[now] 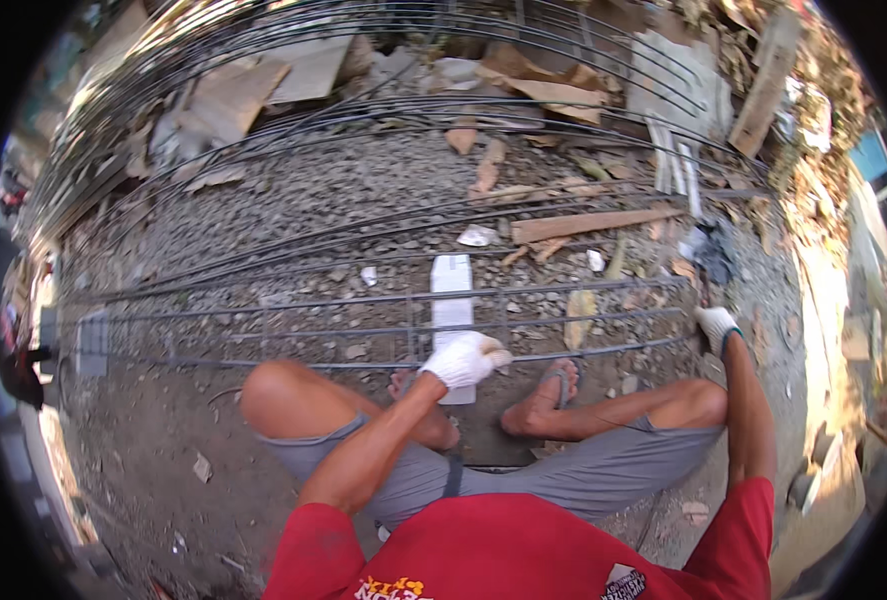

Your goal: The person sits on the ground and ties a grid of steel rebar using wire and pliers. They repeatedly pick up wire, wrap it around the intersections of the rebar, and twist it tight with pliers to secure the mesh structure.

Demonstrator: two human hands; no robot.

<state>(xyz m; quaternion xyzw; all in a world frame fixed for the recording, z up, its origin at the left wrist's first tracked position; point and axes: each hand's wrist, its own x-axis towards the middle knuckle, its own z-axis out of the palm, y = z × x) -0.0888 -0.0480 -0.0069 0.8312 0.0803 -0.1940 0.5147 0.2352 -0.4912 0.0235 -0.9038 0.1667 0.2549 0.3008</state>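
Wooden planks (591, 223) are lying across the gravel (343, 190). Cardboard scraps (231, 95) are sitting further back, beside bent steel rods (383, 40).

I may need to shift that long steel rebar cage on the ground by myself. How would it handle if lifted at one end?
The rebar cage spans nearly the whole view, so it is probably heavy and would likely sag or flex along its length. Its thin bars may bite into palms; both the left hand and right hand wear gloves. The loose gravel beneath could snag it if dragged.
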